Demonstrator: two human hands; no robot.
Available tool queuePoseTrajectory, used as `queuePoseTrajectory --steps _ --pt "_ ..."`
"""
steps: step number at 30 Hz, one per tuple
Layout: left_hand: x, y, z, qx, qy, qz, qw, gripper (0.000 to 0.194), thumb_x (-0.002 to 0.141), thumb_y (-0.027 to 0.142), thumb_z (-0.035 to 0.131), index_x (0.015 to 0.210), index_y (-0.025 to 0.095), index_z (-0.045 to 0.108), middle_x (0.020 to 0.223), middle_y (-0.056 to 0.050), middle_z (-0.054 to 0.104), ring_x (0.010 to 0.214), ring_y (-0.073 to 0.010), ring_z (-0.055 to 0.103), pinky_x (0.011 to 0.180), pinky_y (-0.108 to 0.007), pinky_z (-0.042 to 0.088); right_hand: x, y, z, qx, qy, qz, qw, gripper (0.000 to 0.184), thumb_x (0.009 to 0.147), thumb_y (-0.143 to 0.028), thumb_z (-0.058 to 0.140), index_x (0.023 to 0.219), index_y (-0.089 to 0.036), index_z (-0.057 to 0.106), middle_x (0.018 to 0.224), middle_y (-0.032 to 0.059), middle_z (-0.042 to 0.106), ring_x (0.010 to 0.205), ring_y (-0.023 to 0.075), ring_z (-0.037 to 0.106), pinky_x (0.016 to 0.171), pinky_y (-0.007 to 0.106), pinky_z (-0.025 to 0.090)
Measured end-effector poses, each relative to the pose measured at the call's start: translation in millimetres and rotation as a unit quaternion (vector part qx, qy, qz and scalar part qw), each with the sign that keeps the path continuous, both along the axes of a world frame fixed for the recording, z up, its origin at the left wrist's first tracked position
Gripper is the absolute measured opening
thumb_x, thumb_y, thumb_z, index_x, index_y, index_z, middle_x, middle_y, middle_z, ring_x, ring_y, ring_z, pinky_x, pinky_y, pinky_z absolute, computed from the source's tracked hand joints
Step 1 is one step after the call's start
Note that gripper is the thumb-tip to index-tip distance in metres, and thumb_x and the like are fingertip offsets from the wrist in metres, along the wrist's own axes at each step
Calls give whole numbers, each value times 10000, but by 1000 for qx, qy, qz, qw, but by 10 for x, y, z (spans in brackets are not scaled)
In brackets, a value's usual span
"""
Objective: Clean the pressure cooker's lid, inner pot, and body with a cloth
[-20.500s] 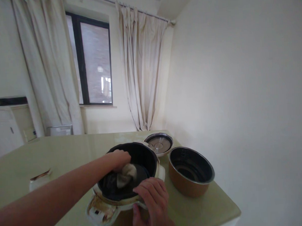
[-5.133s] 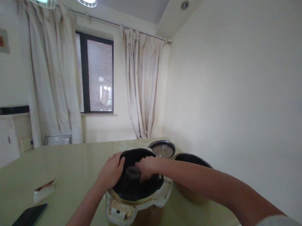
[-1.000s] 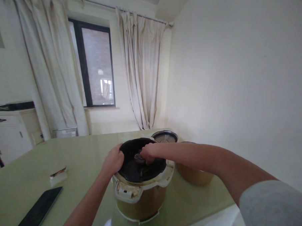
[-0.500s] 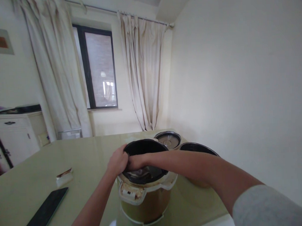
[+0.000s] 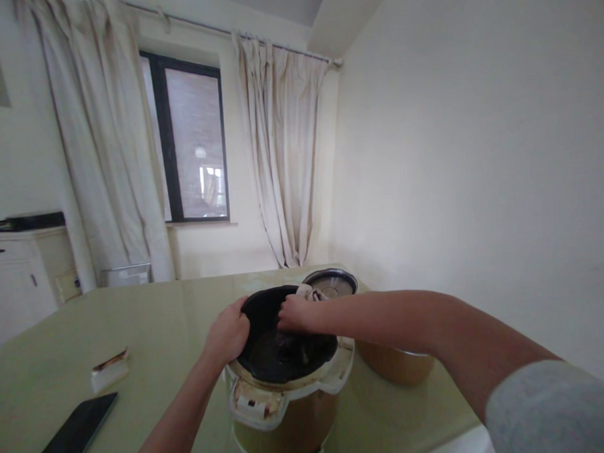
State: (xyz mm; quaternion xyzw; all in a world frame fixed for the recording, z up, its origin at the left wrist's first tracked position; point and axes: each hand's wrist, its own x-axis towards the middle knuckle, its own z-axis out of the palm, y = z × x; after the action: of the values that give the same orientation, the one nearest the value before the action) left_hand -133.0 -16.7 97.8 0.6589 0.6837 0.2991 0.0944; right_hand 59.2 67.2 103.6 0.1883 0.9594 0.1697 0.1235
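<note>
A gold-coloured cooker body (image 5: 285, 414) with a stained white rim and black interior stands near the front of the pale green table (image 5: 136, 327). My left hand (image 5: 227, 335) grips its left rim, fingers curled over the edge. My right hand (image 5: 292, 315) reaches across the opening, closed on a pale cloth (image 5: 309, 293) that shows at the far rim. Behind the cooker lies a round lid (image 5: 330, 283). The gold inner pot (image 5: 395, 364) sits to the right, partly hidden by my right arm.
A dark phone (image 5: 71, 433) lies at the front left of the table, with a small white block (image 5: 109, 370) beyond it. A white wall runs close along the right. Curtains, a window and a white cabinet (image 5: 14, 272) stand behind the table.
My right hand has moved from the left side of the cooker's opening toward its far rim, and the pale cloth now shows there. My left hand stays on the left rim.
</note>
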Motion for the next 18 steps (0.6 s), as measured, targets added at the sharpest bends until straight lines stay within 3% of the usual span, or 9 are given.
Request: queuePoseTrajectory --steps 2,5,7,8,10,13,18 --pt "12 -12 16 -6 10 7 1000 625 922 145 370 1495 122 618 1433 -159 721 1336 -281 681 1153 -393 502 -145 17 49 13 -29 86 996 188 958 -102 624 864 -175 770 1080 147 799 1072 290 687 889 413 473" --pt "22 -16 28 -10 7 9 1000 627 913 126 383 1493 131 622 1426 -161 726 1329 -282 684 1150 -394 500 -340 63 121 35 -75 253 964 264 1061 -170 529 1152 -242 767 1312 126 742 1200 259 627 930 387 426" --pt "20 -10 20 -9 -4 16 1000 632 912 119 388 1503 112 610 1443 -173 712 1351 -279 669 1155 -389 496 -373 89 144 57 -92 309 945 302 1077 -185 512 1257 -273 738 1368 111 719 1218 254 620 923 382 420" --pt "18 -5 11 -7 -8 18 1000 630 914 120 389 1506 104 606 1453 -179 705 1359 -280 663 1156 -390 496 -353 93 146 66 -91 304 946 297 1076 -186 519 1255 -269 742 1369 107 720 1223 255 623 922 382 424" --pt "9 6 -8 -2 -16 20 1000 620 921 123 386 1498 92 609 1466 -184 695 1369 -284 656 1161 -397 495 -254 73 133 81 -79 236 965 259 1062 -186 547 1187 -232 769 1320 114 742 1203 265 650 907 385 452" --pt "-6 20 -28 11 -21 4 1000 608 919 110 369 1464 89 635 1452 -178 705 1360 -282 662 1169 -398 489 -58 -16 100 71 -81 62 992 185 996 -169 630 1068 -182 799 1190 137 784 1123 291 715 851 390 512" --pt "-3 13 -14 15 -26 -1 1000 602 909 116 377 1440 94 659 1411 -173 732 1344 -286 675 1159 -397 503 79 -119 82 -47 -115 -173 977 80 758 -237 836 825 -205 806 891 87 802 954 311 776 799 388 582"
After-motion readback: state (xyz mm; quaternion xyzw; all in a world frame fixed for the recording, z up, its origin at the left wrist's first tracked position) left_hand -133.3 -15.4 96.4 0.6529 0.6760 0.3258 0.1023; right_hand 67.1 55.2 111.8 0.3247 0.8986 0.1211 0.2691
